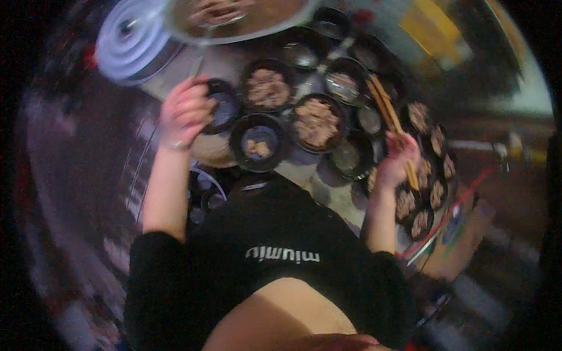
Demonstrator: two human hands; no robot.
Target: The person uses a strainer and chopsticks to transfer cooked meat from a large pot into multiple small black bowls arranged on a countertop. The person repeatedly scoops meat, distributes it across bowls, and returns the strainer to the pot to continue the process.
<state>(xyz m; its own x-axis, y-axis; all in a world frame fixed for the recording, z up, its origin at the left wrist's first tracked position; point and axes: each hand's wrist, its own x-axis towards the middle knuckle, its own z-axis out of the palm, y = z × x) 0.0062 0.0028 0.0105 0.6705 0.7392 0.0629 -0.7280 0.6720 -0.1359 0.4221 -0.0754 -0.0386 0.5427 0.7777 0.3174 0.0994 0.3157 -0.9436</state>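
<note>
My left hand (186,109) is closed in a fist around a thin, light utensil handle (196,66). The other end of that utensil is too blurred to make out. Right beside the fist lies a dark bowl (225,104) with a bluish inside. My right hand (400,155) grips a pair of long wooden chopsticks (386,105), tips pointing away from me over the bowls. Between my hands stand a dark bowl with a few pieces of food (258,148), a bowl heaped with sliced meat (317,123) and another heaped bowl (268,88).
A large bowl of meat in brown liquid (246,35) stands at the far edge. Left of it is a white ridged round lid or container (131,41). Several small filled bowls (419,116) line the right side. A yellow item (432,33) lies far right.
</note>
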